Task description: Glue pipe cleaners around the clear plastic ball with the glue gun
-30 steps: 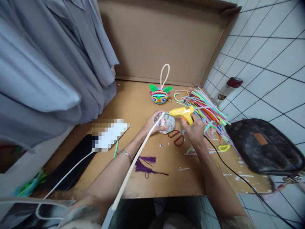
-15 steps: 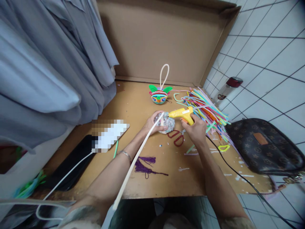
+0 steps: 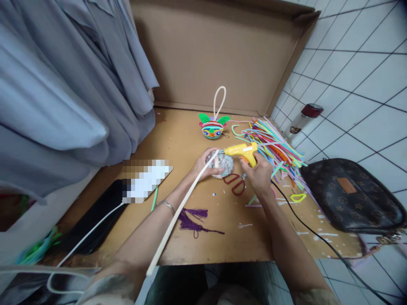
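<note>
Left hand curled round greyish ball over table; right hand wrapped round glue gun, nozzle near white strip. Ball: no ears or face visible; eared ornament beyond, loop attached.

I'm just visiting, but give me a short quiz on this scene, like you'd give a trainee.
1. Multiple choice: what colour is the glue gun in the right hand?
a) red
b) yellow
c) purple

2. True or false: the purple tassels lie nearer the front edge of the table than the red-handled scissors.

3. Fill in the blank: the left hand holds the pale, knobbly object, while the brown patterned bag lies, as the person sees it, towards the ____ side.

Key: 1: b; 2: true; 3: right
</note>
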A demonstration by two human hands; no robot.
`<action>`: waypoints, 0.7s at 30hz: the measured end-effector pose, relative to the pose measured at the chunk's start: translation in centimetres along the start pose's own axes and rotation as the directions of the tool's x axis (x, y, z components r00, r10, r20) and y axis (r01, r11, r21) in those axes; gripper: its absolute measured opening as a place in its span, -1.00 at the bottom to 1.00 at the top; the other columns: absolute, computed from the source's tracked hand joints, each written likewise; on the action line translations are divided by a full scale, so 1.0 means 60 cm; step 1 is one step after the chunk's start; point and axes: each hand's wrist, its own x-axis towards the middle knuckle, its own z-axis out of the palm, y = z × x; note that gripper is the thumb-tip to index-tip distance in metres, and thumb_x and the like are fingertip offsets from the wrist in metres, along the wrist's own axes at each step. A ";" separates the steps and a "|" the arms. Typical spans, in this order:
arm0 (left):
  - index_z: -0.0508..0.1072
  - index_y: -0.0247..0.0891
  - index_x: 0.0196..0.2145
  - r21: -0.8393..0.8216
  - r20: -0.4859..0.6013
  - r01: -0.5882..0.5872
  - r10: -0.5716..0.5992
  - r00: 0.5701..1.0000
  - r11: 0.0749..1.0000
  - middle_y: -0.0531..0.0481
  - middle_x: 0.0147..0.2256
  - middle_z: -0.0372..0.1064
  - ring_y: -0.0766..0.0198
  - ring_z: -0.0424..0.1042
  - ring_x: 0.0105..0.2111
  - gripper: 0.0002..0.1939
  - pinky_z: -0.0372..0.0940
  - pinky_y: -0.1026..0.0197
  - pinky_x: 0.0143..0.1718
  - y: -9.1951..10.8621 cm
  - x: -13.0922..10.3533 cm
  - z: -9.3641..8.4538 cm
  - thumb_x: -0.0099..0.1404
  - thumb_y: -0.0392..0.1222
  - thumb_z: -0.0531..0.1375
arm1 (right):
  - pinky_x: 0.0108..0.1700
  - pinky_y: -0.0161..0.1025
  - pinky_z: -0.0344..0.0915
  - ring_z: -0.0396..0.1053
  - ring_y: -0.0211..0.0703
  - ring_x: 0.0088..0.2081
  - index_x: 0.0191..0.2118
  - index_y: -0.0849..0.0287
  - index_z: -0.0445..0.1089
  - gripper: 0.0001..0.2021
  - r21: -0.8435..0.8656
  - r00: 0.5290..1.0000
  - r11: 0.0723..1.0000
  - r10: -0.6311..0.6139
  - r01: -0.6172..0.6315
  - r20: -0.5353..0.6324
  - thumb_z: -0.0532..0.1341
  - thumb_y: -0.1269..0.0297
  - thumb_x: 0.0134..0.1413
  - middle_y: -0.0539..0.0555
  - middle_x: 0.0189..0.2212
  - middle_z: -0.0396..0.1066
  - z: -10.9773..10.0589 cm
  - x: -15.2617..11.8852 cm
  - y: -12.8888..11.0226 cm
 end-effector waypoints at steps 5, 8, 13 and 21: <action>0.37 -0.20 0.10 0.035 -0.022 0.024 -0.023 0.999 0.999 -0.04 -0.07 0.45 0.06 0.43 -0.07 -0.14 0.32 0.09 0.03 0.009 -0.002 -0.001 -0.21 -0.08 0.47 | -0.34 -0.22 0.16 0.19 -0.17 -0.46 -0.43 0.12 0.29 -0.75 0.008 1.000 1.000 -0.009 0.009 -0.021 0.18 0.04 0.05 0.03 -0.51 0.35 0.002 0.000 0.001; 0.38 -0.18 0.09 0.038 -0.010 0.014 -0.014 1.000 0.999 -0.04 -0.07 0.45 0.07 0.44 -0.06 -0.17 0.32 0.09 0.04 0.011 -0.003 -0.001 -0.18 -0.09 0.47 | -0.36 -0.24 0.12 0.15 -0.20 -0.49 -0.44 0.12 0.29 -0.73 0.013 1.000 1.000 -0.009 0.009 -0.006 0.19 0.01 0.03 0.01 -0.53 0.32 -0.001 0.003 0.004; 0.38 -0.16 0.10 0.048 -0.007 0.005 -0.004 1.000 0.999 -0.04 -0.07 0.46 0.06 0.45 -0.08 -0.16 0.33 0.06 0.05 0.010 -0.004 -0.001 -0.17 -0.06 0.48 | -0.39 -0.25 0.06 0.11 -0.22 -0.51 -0.49 0.12 0.27 -0.69 -0.014 1.000 1.000 -0.016 0.016 0.010 0.17 -0.03 0.03 -0.02 -0.58 0.26 -0.008 0.007 0.011; 0.38 -0.19 0.09 0.020 -0.004 0.003 -0.003 1.000 1.000 -0.07 -0.03 0.45 0.03 0.43 -0.01 -0.15 0.31 0.08 0.08 0.009 -0.002 -0.002 -0.20 -0.08 0.47 | -0.40 -0.26 0.03 0.11 -0.24 -0.52 -0.50 0.13 0.30 -0.71 -0.016 0.998 1.000 -0.024 0.025 0.057 0.20 0.01 0.00 -0.03 -0.58 0.26 -0.017 0.008 0.008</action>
